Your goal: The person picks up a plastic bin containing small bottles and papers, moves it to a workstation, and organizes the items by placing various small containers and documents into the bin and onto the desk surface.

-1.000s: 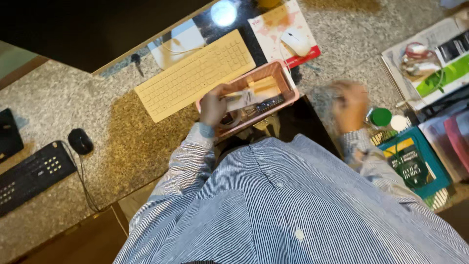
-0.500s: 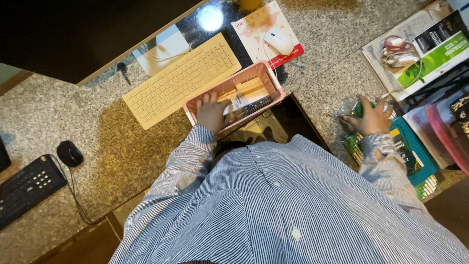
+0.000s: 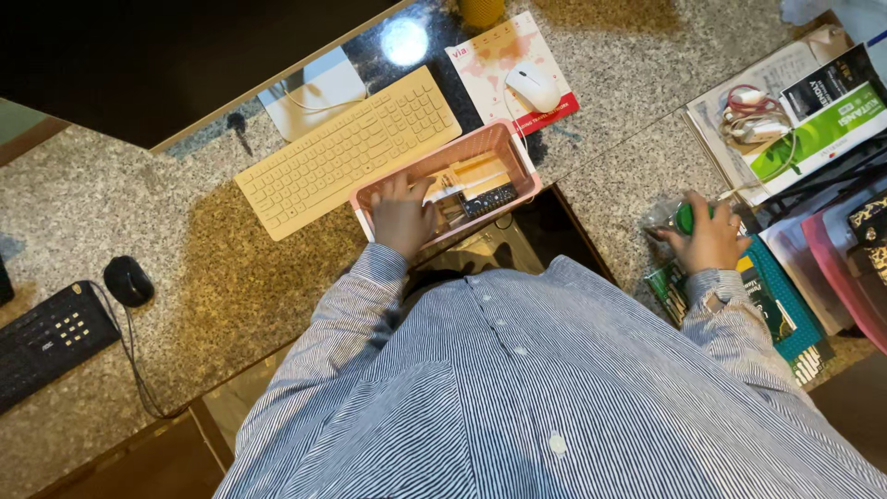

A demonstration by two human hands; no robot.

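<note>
Basket (image 3: 517, 152) btwn keyboard (image 3: 349, 148) (left) & books (image 3: 771, 305) (far right); mouse (image 3: 533, 86) on pad (image 3: 490, 55) behind basket; left hand (image 3: 403, 214) in basket.

The person wears a long-sleeved button-up shirt (image 3: 517, 407) of thin cotton-like cloth with fine blue-and-white vertical stripes. A row of 3 small pale buttons (image 3: 500, 324) runs down its front placket, and a small white spot sits lower on the chest. Both buttoned cuffs end at the wrists, leaving the left hand (image 3: 403, 214) and right hand (image 3: 713, 242) bare.
</note>
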